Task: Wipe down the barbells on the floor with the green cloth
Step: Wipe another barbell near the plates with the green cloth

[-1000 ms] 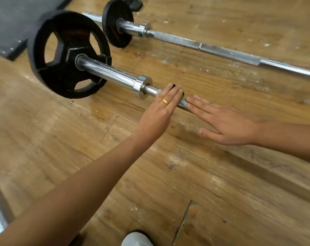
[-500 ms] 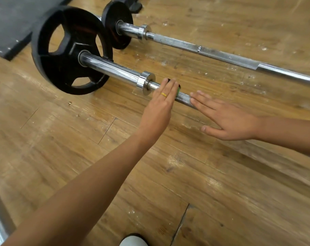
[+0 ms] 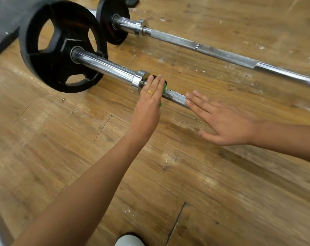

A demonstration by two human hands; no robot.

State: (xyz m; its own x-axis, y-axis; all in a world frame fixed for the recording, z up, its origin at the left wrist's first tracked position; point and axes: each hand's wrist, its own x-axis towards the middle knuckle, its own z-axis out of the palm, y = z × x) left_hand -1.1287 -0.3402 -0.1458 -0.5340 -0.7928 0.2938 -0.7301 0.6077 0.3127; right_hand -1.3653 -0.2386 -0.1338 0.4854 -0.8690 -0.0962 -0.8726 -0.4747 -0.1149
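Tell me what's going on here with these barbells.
A person is wiping the near barbell on the wooden floor. The left hand, held flat, presses the green cloth onto the bar right beside the collar, not far from the black weight plate. The right hand lies flat over the knurled part further along. The far barbell lies behind, with neither hand on it.

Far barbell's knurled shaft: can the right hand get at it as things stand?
Probably yes. The right hand is open at the near barbell, and only bare wooden floor shows between it and the far barbell's knurled shaft. The green cloth, though, sits under the left hand.
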